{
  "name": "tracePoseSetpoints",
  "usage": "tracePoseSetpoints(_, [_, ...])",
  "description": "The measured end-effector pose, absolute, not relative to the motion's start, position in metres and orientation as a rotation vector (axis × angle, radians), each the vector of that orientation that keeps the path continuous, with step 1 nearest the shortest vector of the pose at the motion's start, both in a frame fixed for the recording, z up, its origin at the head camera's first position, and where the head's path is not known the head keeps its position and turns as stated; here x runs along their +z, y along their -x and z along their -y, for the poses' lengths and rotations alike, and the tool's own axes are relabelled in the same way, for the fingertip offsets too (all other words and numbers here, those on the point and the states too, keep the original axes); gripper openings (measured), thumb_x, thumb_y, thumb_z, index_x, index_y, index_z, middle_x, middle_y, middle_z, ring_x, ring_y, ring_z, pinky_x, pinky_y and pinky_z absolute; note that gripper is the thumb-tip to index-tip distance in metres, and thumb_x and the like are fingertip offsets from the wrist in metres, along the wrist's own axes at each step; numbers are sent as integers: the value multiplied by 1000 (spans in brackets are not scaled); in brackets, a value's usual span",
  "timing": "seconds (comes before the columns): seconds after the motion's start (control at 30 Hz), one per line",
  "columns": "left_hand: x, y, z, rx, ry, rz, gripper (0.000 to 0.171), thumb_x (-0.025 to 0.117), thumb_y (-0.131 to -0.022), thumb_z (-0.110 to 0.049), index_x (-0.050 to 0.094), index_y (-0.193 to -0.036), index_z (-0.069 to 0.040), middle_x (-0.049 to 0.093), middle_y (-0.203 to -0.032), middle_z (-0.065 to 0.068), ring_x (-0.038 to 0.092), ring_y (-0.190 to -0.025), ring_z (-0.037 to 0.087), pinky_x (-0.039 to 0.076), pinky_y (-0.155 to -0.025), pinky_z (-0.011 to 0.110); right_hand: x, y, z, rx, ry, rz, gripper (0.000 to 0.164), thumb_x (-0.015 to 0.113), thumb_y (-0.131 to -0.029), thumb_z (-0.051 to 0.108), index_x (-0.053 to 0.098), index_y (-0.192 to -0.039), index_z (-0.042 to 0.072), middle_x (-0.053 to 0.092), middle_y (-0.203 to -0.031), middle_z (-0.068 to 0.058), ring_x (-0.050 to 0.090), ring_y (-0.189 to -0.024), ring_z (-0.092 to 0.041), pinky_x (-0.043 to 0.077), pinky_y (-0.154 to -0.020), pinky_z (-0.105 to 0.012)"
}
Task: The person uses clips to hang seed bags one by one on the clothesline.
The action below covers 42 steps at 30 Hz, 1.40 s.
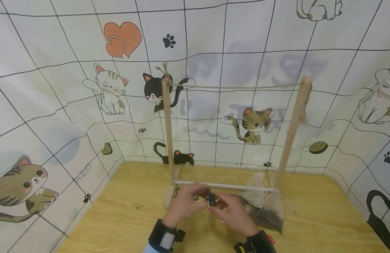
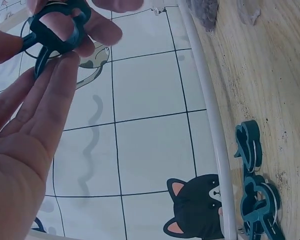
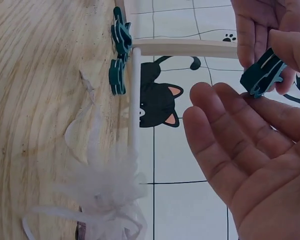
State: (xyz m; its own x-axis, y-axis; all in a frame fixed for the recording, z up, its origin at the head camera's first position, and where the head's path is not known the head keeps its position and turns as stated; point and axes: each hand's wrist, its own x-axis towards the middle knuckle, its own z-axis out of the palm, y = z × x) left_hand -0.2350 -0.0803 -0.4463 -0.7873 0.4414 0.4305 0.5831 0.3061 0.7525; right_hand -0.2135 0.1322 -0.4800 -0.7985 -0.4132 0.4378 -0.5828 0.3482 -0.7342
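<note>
A dark green plastic spring clip (image 1: 211, 198) is held up between both hands, over the near side of the wooden stand. My left hand (image 1: 189, 201) pinches the clip (image 2: 81, 27) between thumb and fingers, as the left wrist view shows. From the other side, my right hand (image 1: 233, 212) grips the same clip (image 3: 262, 72) with thumb and index finger, its other fingers spread. More green clips (image 2: 248, 145) lie on the table beside the stand's white lower rod (image 2: 210, 105); in the head view the left hand mostly hides them.
The wooden stand has a left post (image 1: 168, 130), a right post (image 1: 293, 133) and twine (image 1: 236, 87) strung between their tops. At its right foot lies a clear bag (image 1: 266, 219) with dark contents, beside whitish netting (image 1: 256, 197). A cat-patterned cloth (image 1: 204, 116) hangs behind the table (image 1: 112, 218).
</note>
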Motion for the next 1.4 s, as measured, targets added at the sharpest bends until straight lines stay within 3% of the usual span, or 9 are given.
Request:
tracePoseSetpoints(0.3, [-444,235,85,-1458,1017,2392,45,75,-82,4,69,-126,-2,76,-108,11,73,-93,24,62,-81,37,-475,211,-133,1412,-878,2427,41,72,-99,20,64,-135,2,73,-110,-9,66,-83,-8,56,-67,-27])
tracePoseSetpoints(0.63, [-441,237,91,-1462,1009,2424,38,84,-81,-7,74,-118,-9,74,-103,12,67,-87,12,61,-78,42,-470,213,-134,1416,-885,2438,41,74,-96,16,66,-135,7,73,-110,-5,67,-81,-7,55,-66,-26])
tracePoseSetpoints(0.87, [-442,237,89,-1513,982,2389,36,83,-80,-2,75,-116,-8,75,-101,9,69,-89,19,62,-79,39,-470,216,-139,1420,-873,2479,42,72,-96,11,64,-137,5,72,-112,-9,67,-83,-8,56,-68,-27])
tracePoseSetpoints(1.03, [-443,237,89,-1519,947,2361,34,83,-81,-2,76,-113,-8,75,-99,10,70,-87,22,62,-77,37,-470,220,-156,1343,-594,2563,35,68,-97,5,66,-132,2,70,-112,-9,66,-90,-13,55,-74,-26])
tracePoseSetpoints(1.17, [-443,237,90,-1484,920,2361,32,83,-80,-1,77,-111,-8,75,-96,7,70,-84,21,61,-74,33,-473,222,-178,1239,-369,2530,30,68,-96,2,69,-126,2,67,-116,-12,67,-99,-26,57,-81,-38])
tracePoseSetpoints(1.4, [-441,235,93,-1447,895,2381,32,83,-80,-2,77,-111,-6,74,-96,3,70,-82,16,60,-74,28,-482,227,-218,1150,-190,2525,36,61,-100,5,60,-133,-11,49,-142,-35,58,-114,-49,54,-88,-60])
